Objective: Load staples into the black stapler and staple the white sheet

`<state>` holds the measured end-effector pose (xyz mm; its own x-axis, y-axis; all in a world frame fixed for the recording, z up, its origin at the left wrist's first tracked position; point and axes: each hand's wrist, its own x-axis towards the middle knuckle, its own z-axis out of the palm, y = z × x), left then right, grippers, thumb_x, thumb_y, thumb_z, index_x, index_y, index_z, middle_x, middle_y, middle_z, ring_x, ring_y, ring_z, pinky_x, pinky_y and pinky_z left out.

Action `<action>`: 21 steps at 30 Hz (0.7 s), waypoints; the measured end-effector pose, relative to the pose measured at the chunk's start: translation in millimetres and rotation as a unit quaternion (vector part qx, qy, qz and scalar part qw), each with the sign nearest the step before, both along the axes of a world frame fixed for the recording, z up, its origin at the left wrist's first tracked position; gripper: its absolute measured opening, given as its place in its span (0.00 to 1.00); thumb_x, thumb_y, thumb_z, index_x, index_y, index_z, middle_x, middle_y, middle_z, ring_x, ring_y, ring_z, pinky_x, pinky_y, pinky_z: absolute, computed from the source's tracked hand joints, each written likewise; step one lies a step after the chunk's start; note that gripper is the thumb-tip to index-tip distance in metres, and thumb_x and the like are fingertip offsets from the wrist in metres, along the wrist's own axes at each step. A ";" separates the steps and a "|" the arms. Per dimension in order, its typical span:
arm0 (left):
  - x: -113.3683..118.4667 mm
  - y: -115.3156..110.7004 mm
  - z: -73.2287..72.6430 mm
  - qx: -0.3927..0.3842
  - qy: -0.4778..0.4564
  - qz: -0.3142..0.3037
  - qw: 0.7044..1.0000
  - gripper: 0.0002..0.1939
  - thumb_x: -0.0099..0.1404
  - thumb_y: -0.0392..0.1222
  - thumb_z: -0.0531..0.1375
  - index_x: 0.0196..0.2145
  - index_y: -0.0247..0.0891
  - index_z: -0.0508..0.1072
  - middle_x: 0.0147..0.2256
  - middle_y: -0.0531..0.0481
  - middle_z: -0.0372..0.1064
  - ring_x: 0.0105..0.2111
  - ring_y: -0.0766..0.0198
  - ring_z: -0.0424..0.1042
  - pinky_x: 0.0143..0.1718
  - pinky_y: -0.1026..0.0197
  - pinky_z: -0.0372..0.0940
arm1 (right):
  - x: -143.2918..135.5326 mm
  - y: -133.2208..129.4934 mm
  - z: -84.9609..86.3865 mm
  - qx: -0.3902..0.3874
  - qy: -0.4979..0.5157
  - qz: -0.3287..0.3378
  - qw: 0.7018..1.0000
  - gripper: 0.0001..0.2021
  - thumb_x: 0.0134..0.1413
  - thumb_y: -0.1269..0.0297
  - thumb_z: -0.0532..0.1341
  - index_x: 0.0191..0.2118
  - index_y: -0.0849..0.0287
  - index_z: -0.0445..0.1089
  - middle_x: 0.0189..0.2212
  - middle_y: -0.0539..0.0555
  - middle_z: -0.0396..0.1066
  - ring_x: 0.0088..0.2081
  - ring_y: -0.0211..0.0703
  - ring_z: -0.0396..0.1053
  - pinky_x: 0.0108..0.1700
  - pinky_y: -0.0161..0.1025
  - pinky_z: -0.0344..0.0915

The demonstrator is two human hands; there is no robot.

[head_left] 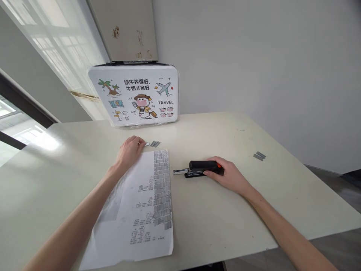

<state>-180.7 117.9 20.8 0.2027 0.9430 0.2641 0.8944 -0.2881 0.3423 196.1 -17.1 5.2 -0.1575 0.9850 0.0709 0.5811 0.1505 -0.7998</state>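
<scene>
My right hand [228, 174] is wrapped round the rear of a black stapler [201, 168] lying on the table. A metal staple tray [180, 171] sticks out of the stapler's left end. Beyond the top of the paper sheet, my left hand [131, 150] pinches a small bright piece that looks like a staple strip [147, 143]. Just right of those fingertips lie several grey staple strips [155, 143]. The printed paper [141, 222] lies partly under my left forearm, and rows of staples [163, 188] cover its right edge.
A white case [135, 96] with cartoon prints and plastic wrap stands upright at the back of the pale table [220, 218]. More grey staple strips [259, 156] lie on the right side. A grey wall [254, 67] rises behind, with a curtained window at left.
</scene>
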 end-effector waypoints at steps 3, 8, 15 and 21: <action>6.4 -22.1 8.7 0.001 -0.074 0.009 0.997 0.15 0.74 0.51 0.54 0.42 0.40 0.76 0.41 0.45 0.78 0.40 0.53 0.75 0.46 0.52 0.68 | 0.1 0.2 0.0 -0.002 -0.002 0.000 1.000 0.15 0.62 0.47 0.64 0.48 0.47 0.74 0.43 0.51 0.78 0.42 0.50 0.74 0.44 0.46 0.70; 34.8 -59.0 28.1 -0.157 -0.263 -0.019 0.952 0.22 0.74 0.59 0.54 0.45 0.39 0.76 0.32 0.49 0.75 0.36 0.57 0.76 0.47 0.53 0.69 | 1.0 -0.3 0.0 -0.005 0.000 0.005 1.000 0.16 0.62 0.46 0.64 0.50 0.47 0.74 0.45 0.51 0.79 0.44 0.50 0.74 0.44 0.46 0.70; 73.9 -83.6 30.8 -0.338 -0.465 -0.116 0.810 0.21 0.72 0.60 0.58 0.42 0.36 0.71 0.34 0.52 0.66 0.30 0.63 0.74 0.39 0.53 0.72 | -0.1 -0.7 2.7 -0.003 -0.003 0.004 1.000 0.16 0.62 0.46 0.64 0.49 0.47 0.74 0.45 0.51 0.78 0.44 0.50 0.74 0.45 0.46 0.70; 86.0 -90.6 28.8 -0.335 -0.423 -0.118 0.834 0.21 0.74 0.57 0.57 0.38 0.35 0.74 0.30 0.54 0.61 0.28 0.65 0.68 0.38 0.55 0.68 | -0.9 0.5 5.4 -0.001 -0.006 0.007 1.000 0.15 0.62 0.47 0.64 0.49 0.48 0.73 0.44 0.51 0.78 0.44 0.50 0.75 0.45 0.46 0.70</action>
<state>-94.6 27.3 49.6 0.4113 0.8968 -0.1630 0.1979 0.0867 0.9764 195.2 -16.6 10.6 -0.1725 0.9827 0.0672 0.5881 0.1575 -0.7934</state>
